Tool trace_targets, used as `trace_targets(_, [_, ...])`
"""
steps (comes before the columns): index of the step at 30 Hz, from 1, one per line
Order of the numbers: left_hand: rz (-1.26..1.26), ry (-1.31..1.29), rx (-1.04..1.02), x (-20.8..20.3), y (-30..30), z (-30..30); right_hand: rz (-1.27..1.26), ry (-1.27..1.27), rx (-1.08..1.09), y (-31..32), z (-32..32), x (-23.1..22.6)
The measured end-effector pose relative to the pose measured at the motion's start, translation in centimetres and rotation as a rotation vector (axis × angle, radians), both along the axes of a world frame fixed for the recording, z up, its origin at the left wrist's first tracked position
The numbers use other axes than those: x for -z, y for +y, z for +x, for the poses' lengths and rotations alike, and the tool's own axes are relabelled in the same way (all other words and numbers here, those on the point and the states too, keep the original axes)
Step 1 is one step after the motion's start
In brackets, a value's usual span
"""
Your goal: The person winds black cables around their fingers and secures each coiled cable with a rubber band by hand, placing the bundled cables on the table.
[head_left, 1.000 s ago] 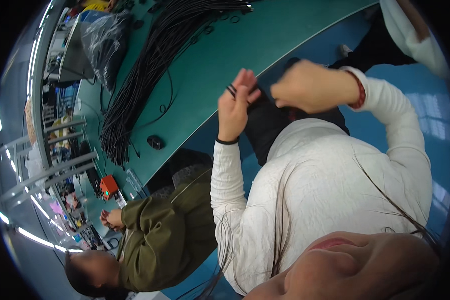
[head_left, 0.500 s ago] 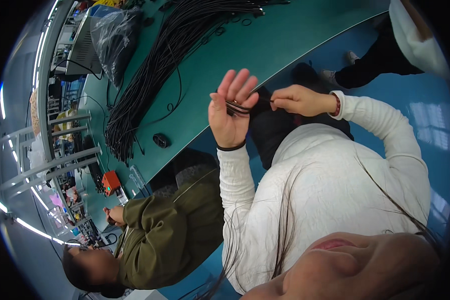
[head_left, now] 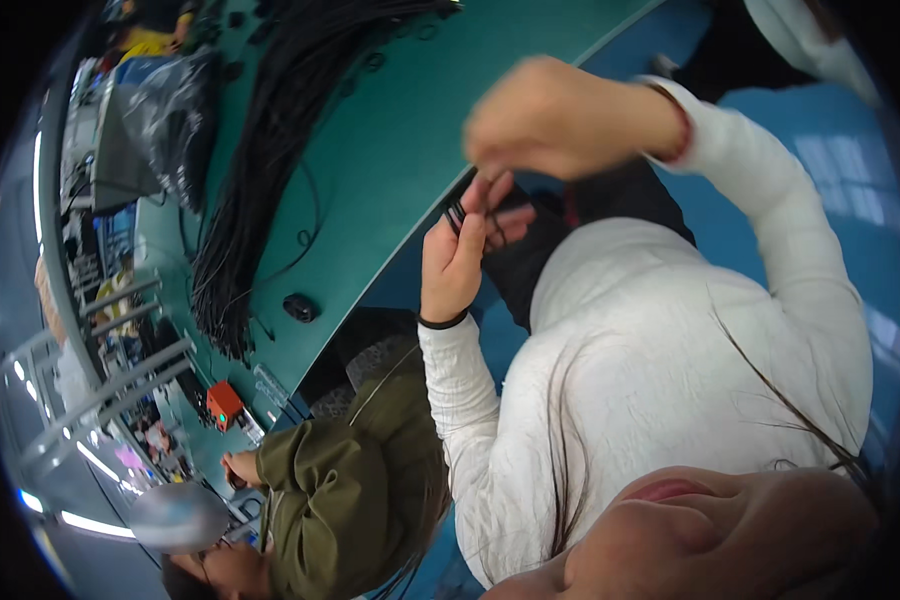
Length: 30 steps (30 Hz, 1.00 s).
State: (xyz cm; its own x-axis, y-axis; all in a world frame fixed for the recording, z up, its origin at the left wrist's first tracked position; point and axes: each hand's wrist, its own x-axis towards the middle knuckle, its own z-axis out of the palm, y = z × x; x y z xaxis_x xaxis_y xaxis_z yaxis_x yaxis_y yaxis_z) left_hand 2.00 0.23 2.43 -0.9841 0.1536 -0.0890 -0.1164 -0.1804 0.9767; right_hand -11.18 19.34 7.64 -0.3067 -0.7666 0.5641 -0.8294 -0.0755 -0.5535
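"Hands close together on my feed: R hand (head_left: 550,120) just beyond the fingertips of L hand (head_left: 453,270). State of each?"

"L's fingers are spread, not clenched, w/ black cable (head_left: 457,215) looped round them. R is curled but blurred; I can't tell from here if it's pinching anything, or if the two touch."

"Where's other cable?"

"Big black bundle (head_left: 260,170) lies on the green table (head_left: 380,200), plus a small coil (head_left: 300,307) near the edge. What's on L is up in the air, just past that edge."

"Looks like winding to me. Tips, ASAP?"

"IMO: hold L steady, fingers slightly apart so the loop size is even. Lay each turn beside the last, no crossing. Light, even pull from R: too tight & the loops prob. bite and won't slide off; too slack & they'd spring loose."

"Snag risk?"

"Poss. the red bracelet (head_left: 687,130) on R's wrist; I'd run the cable clear of it. Co-worker's green sleeve (head_left: 320,460) is well apart, so elbow room seems OK."
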Motion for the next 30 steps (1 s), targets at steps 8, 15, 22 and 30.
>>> trace_targets(8, [0.592,0.166,0.145,-0.3,-1.7,-0.4,0.239,-0.829,-0.057,-0.8,2.2,8.3])
trace_targets(15, [0.331,0.218,-0.327,-0.2,-2.1,-1.8,0.710,-0.209,-0.020,4.6,7.0,4.3])
trace_targets(22, [0.002,0.137,-0.176,0.8,-0.1,-0.4,0.265,0.359,0.010,3.0,2.6,-2.0])
trace_targets(30, [0.522,0.138,0.130,-0.3,-0.3,-0.2,0.136,-0.475,-0.085,-1.4,0.1,8.5])
